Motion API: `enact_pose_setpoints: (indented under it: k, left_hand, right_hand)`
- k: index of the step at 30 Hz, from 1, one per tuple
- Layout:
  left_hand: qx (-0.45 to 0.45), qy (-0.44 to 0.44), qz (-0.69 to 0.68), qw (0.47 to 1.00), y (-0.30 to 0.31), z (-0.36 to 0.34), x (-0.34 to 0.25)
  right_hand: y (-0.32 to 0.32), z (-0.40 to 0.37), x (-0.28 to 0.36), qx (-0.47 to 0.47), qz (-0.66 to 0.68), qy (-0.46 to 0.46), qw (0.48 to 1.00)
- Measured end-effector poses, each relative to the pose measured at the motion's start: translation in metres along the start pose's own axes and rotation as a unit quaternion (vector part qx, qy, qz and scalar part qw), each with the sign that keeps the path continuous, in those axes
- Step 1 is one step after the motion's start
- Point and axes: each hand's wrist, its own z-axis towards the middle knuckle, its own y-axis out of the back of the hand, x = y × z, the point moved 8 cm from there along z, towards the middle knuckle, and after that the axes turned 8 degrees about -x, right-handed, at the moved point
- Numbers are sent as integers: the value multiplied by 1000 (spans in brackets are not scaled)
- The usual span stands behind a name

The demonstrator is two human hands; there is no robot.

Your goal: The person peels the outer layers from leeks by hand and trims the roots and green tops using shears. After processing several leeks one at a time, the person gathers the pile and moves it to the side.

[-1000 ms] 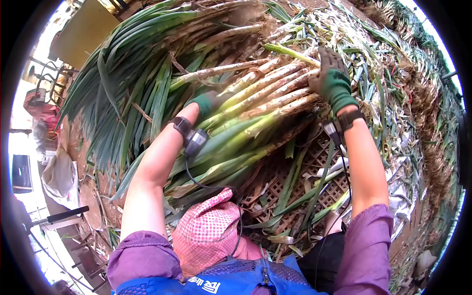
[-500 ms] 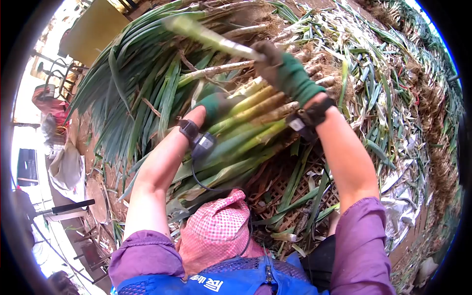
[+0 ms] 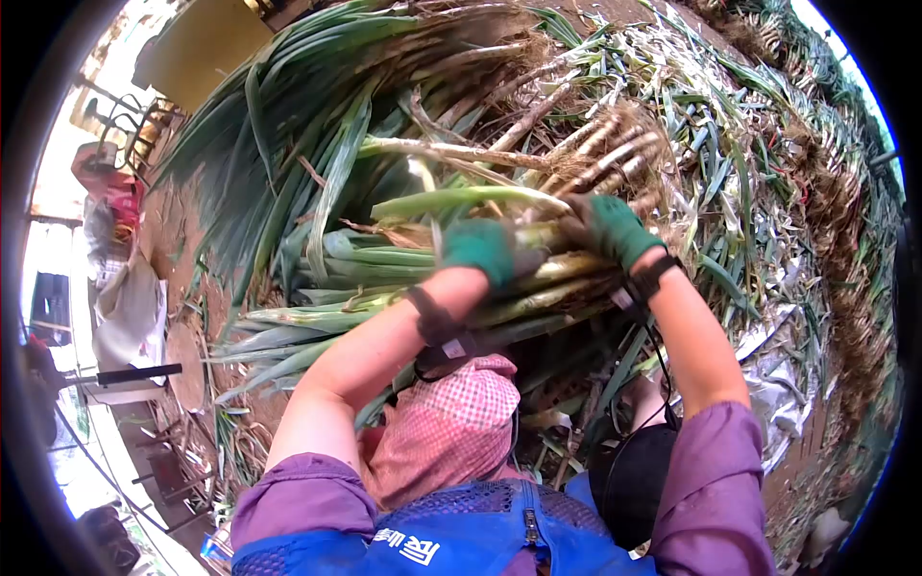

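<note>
Both hands wear green gloves with dark, soiled fingers. My left hand (image 3: 488,253) lies over the stalks of a bunch of leeks (image 3: 365,278); its fingers are blurred. To its right, my right hand (image 3: 607,228) is closed at the right end of a pale leek stalk (image 3: 471,196), just above the bunch. The long green leaves of the bunch spread to the left. Beyond the hands, more leeks (image 3: 615,154) lie with their roots to the right.
A big heap of leeks with green leaves (image 3: 288,125) fills the upper left. Loose trimmings (image 3: 711,125) cover the ground at the right, near a white plastic sheet (image 3: 778,384). A yellowish board (image 3: 202,53) stands at the upper left, above a round wooden stool (image 3: 184,365).
My right hand has come down and right, and the stalk it swung in the air is low over the bunch. My left hand has moved right and slightly down.
</note>
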Motion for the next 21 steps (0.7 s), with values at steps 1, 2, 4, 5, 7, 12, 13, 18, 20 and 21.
enact_pose_setpoints:
  k: [1, 2, 4, 5, 7, 12, 13, 18, 20, 21]
  left_hand:
    - [-62, -22, 23, 998, -4, -9, -9]
    - [-11, 24, -26, 999, -19, -1, -9]
    - [43, 27, -23, 998, -15, 3, -11]
    - [60, 33, -10, 998, -12, 5, -8]
    - [6, 26, 0, 1000, 7, -2, 3]
    - [-91, -43, -45, 994, 9, -11, 26]
    - [19, -53, -70, 996, 19, -31, 21]
    - [104, -177, -247, 947, 84, -139, -28]
    - [61, -204, -317, 924, 119, -147, -37]
    - [43, -206, -362, 908, 132, -134, -39]
  right_hand:
    - [-1, -20, -4, 14, 38, -32, 999]
    - [-8, -28, -16, -27, 3, -42, 999]
    - [1, -30, -10, -58, -29, -52, 997]
    - [11, -28, -1, -63, -58, -48, 995]
    - [47, -35, 35, -131, -55, -17, 990]
    - [120, -90, 94, -280, -18, 52, 959]
    - [122, -103, 94, -280, -27, 49, 958]
    - [120, -187, 93, -292, 12, 60, 954]
    - [117, -221, 99, -324, 91, 78, 938]
    - [122, -241, 106, -376, 71, 94, 919]
